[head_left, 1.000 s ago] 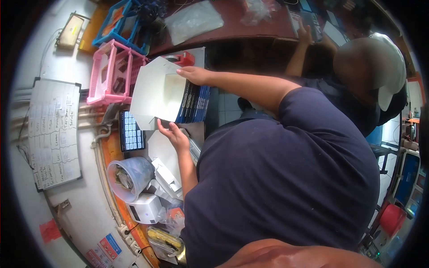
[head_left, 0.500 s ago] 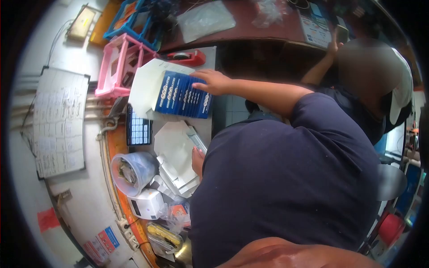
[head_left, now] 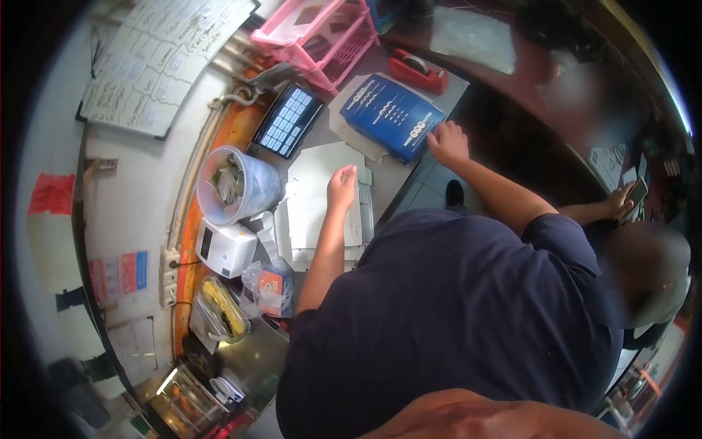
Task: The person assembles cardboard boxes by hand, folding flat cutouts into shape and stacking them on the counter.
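A blue printed cardboard box (head_left: 391,113) lies on white card near the counter's corner, its lettered face up. My right hand (head_left: 448,144) has its fingers curled at the near edge of this box. Over a stack of flat white cardboard sheets (head_left: 318,208) is my left hand (head_left: 342,187), its fingers closed; what they hold, if anything, is hidden. Pale folded flaps show along the sides of the stack.
Left of the sheets stand a clear bucket (head_left: 238,186), a white device (head_left: 227,247) and bagged items (head_left: 267,285). A touchscreen (head_left: 289,119), pink rack (head_left: 314,40) and red tape dispenser (head_left: 418,71) are behind. A person's hand (head_left: 621,203) holds a phone at right.
My view has turned, shifting the scene. My right hand has moved from the top of the blue boxes to their near edge. My left hand has moved further over the white sheets.
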A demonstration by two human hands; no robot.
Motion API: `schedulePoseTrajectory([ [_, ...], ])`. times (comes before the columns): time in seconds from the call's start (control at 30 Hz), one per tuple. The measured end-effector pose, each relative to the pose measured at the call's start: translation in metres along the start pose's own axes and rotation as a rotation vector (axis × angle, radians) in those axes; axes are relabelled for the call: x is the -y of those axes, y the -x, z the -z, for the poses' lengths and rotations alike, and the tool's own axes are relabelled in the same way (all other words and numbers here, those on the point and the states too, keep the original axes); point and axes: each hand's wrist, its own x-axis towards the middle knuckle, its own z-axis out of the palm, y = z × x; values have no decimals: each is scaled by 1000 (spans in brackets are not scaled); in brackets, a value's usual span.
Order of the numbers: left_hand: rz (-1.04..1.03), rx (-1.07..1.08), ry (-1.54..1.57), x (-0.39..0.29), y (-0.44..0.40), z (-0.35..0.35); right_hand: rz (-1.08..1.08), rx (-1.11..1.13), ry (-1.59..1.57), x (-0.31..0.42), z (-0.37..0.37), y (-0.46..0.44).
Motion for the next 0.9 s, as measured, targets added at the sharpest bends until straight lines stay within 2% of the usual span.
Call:
schedulePoseTrajectory([
  [0.07,314,133,267,-34,-26,-13,-59,-191,-183,5,4,-17],
  [0.13,397,124,349,-33,-64,-35,-147,-391,-386,16,8,-40],
  [0.17,414,93,337,-32,-83,-46,-160,-407,-362,19,8,-51],
  [0.23,448,30,310,-33,-107,-62,-99,-198,-297,4,0,-71],
  [0.27,467,121,404,-35,-111,-66,-71,-97,-265,-4,-5,-82],
  [0.33,494,310,583,-49,-118,-70,-99,50,-458,2,16,-62],
  [0.37,486,310,602,-48,-119,-78,-117,123,-554,5,24,-47],
  [0.47,357,264,560,-39,-109,-97,-33,60,-660,-34,-2,-32],
  [0.5,405,183,576,-52,-94,-100,-54,71,-676,-38,1,-23],
  [0.57,234,121,418,-68,-63,-102,-104,99,-706,-43,9,-3],
  [0.6,143,90,338,-70,-56,-102,-51,91,-717,-50,5,1],
  [0.63,50,172,375,-69,-51,-101,6,81,-728,-60,0,4],
  [0.73,-266,-82,337,-103,-9,-106,196,18,-748,-71,-8,0],
  [0.77,-318,-82,341,-101,-6,-105,261,-10,-751,-72,-9,-5],
  [0.83,-361,-147,278,-103,-1,-104,301,-50,-724,-75,-22,-27],
  [0.87,-300,-108,268,-90,-8,-104,322,-70,-709,-76,-30,-42],
  [0.9,-239,-68,255,-76,-14,-105,192,122,-748,-85,-37,-66],
])
